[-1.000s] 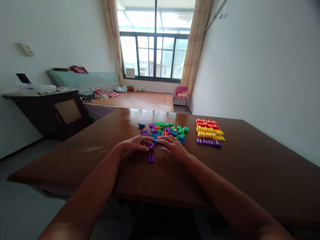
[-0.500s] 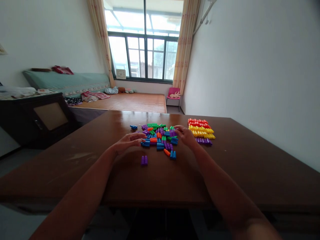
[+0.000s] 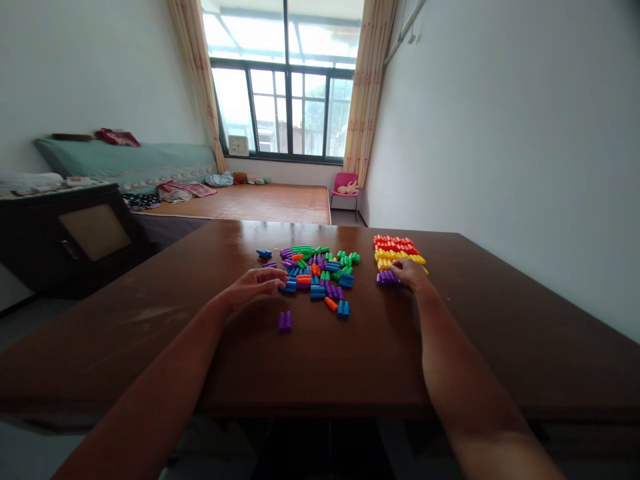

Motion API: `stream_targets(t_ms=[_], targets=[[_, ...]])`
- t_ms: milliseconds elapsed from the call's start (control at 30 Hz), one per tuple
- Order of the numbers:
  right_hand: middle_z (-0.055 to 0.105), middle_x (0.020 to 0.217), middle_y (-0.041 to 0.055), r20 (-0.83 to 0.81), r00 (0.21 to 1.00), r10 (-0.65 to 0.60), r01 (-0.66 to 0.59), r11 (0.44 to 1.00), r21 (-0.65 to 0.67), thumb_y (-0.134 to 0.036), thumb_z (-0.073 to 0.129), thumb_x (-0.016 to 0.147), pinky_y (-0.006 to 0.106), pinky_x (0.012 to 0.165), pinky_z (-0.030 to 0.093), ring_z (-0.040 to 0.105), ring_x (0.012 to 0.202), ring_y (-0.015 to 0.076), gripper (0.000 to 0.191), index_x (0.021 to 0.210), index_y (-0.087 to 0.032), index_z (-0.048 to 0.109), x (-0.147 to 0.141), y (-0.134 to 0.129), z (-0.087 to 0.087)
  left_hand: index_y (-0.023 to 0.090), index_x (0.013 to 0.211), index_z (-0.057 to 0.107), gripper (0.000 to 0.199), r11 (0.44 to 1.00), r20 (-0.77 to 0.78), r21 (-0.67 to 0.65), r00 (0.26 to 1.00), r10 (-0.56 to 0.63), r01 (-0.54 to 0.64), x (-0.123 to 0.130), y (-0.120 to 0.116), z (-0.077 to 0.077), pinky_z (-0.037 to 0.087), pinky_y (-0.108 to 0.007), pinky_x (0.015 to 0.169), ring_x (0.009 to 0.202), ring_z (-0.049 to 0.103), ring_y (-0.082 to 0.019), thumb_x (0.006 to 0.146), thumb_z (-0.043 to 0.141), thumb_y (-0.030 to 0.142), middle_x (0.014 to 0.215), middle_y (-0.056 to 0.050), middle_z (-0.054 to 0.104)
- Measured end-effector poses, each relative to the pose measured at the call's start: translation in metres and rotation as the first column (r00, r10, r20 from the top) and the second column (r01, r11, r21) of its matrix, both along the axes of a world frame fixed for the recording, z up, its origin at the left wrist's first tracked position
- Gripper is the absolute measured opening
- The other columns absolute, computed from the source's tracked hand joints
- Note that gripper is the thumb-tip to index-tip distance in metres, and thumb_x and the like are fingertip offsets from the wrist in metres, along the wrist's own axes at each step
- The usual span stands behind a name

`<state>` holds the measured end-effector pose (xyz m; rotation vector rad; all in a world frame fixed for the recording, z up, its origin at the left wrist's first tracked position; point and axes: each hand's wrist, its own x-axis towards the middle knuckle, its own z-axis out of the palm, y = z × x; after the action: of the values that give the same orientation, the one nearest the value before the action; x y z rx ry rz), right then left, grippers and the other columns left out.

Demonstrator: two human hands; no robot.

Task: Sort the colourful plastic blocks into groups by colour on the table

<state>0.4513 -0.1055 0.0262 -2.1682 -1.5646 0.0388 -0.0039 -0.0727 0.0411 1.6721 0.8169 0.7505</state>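
A mixed pile of small plastic pieces (image 3: 317,291) in green, purple, blue and orange lies mid-table. My left hand (image 3: 257,285) is at the pile's left edge, fingers apart, its fingertips beside a blue piece (image 3: 289,287). To the right stand neat rows of red pieces (image 3: 395,245), yellow pieces (image 3: 397,255) and purple pieces (image 3: 386,277). My right hand (image 3: 406,272) is closed on purple pieces in the front row and hides part of it. Nearer me lies a separate purple pair (image 3: 285,321).
The brown table (image 3: 240,373) spans the foreground. Behind it are a low bed (image 3: 280,203) with cloths, a pink chair (image 3: 345,190) and a window. A dark cabinet (image 3: 95,227) stands at the left, a white wall at the right.
My right hand has moved right, from the pile to the purple row, with the purple pieces. My left hand stays at the pile. The view has shifted slightly.
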Motion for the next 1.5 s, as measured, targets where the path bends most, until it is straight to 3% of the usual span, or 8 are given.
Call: stream_targets(t_ms=[267,567,867,1033,1167,1267,1400,1500], targets=[[0.068,0.109,0.0044,0.122,0.917,0.379,-0.378,0.925,-0.034,-0.022,0.073,0.07,0.032,0.096,0.044,0.059,0.106,0.0214,0.027,0.097,-0.025,0.074,-0.013,0.0,-0.005,0.017,0.105,0.073,0.045,0.991,-0.136,0.131,0.99,-0.025,0.043,-0.008,0.001,0.004,0.051,-0.032,0.078,0.096,0.064,-0.025,0.072,0.075,0.048,0.105,-0.009,0.071],[0.067,0.111,0.0094,0.106,0.913,0.395,-0.408,0.895,0.179,-0.029,0.067,0.079,0.038,0.095,0.045,0.06,0.102,0.0229,0.04,0.118,-0.021,0.065,-0.039,0.003,0.006,0.027,0.108,0.075,0.047,0.776,-0.399,0.21,0.777,-0.487,0.594,0.001,-0.014,0.024,0.051,-0.028,0.081,0.112,0.061,-0.028,0.063,0.084,0.038,0.124,-0.008,0.066],[0.068,0.087,0.002,-0.18,0.559,0.809,-0.757,0.587,0.287,-0.036,0.058,0.088,0.026,0.067,0.044,0.059,0.071,0.0135,0.02,0.094,-0.019,0.066,-0.18,-0.03,0.01,0.016,0.103,0.069,0.04,0.925,-0.257,0.164,0.92,-0.296,0.343,0.016,-0.006,-0.005,0.051,-0.028,0.073,0.082,0.066,-0.019,0.071,0.078,0.038,0.094,-0.007,0.071],[0.063,0.072,-0.0005,-0.32,0.573,0.754,-0.712,0.652,0.261,-0.038,0.066,0.081,0.024,0.058,0.039,0.053,0.064,0.0128,0.022,0.084,-0.017,0.062,-0.214,-0.034,-0.006,0.015,0.093,0.066,0.034,0.933,-0.069,0.241,0.963,-0.26,0.269,0.032,-0.012,-0.011,0.052,-0.031,0.079,0.088,0.063,-0.019,0.069,0.081,0.034,0.099,-0.007,0.066],[0.061,0.07,-0.0017,-0.449,0.534,0.717,-0.68,0.679,0.276,-0.045,0.07,0.074,0.023,0.057,0.04,0.053,0.063,0.0116,0.03,0.077,-0.017,0.06,-0.189,-0.02,0.001,0.017,0.102,0.067,0.038,0.917,-0.057,0.318,0.971,-0.233,0.238,0.035,-0.015,-0.008,0.053,-0.033,0.083,0.099,0.062,-0.022,0.071,0.079,0.036,0.117,-0.011,0.062],[0.063,0.072,-0.001,-0.444,0.671,0.593,-0.524,0.804,0.282,-0.049,0.068,0.074,0.024,0.061,0.043,0.056,0.066,0.0128,0.033,0.08,-0.018,0.062,-0.129,-0.011,0.016,0.02,0.113,0.067,0.044,0.927,-0.103,0.334,0.985,-0.142,0.168,0.029,-0.01,-0.007,0.054,-0.031,0.076,0.099,0.063,-0.022,0.074,0.075,0.04,0.121,-0.011,0.062],[0.067,0.077,0.0019,-0.226,0.968,0.109,-0.073,0.984,0.164,-0.046,0.067,0.075,0.026,0.065,0.042,0.059,0.071,0.0154,0.027,0.077,-0.019,0.063,-0.029,-0.01,0.024,0.017,0.101,0.072,0.038,0.932,-0.156,0.358,0.988,-0.001,0.058,0.02,-0.002,-0.008,0.053,-0.028,0.07,0.088,0.064,-0.021,0.076,0.071,0.046,0.094,-0.008,0.069],[0.067,0.075,0.0033,-0.062,0.982,-0.176,0.178,0.984,0.03,-0.05,0.066,0.075,0.027,0.062,0.041,0.06,0.07,0.0172,0.029,0.076,-0.021,0.065,0.016,-0.013,0.017,0.017,0.097,0.074,0.038,0.932,-0.169,0.359,0.985,0.014,0.048,0.018,0.0,-0.008,0.052,-0.027,0.07,0.083,0.064,-0.02,0.076,0.071,0.049,0.086,-0.006,0.068]])
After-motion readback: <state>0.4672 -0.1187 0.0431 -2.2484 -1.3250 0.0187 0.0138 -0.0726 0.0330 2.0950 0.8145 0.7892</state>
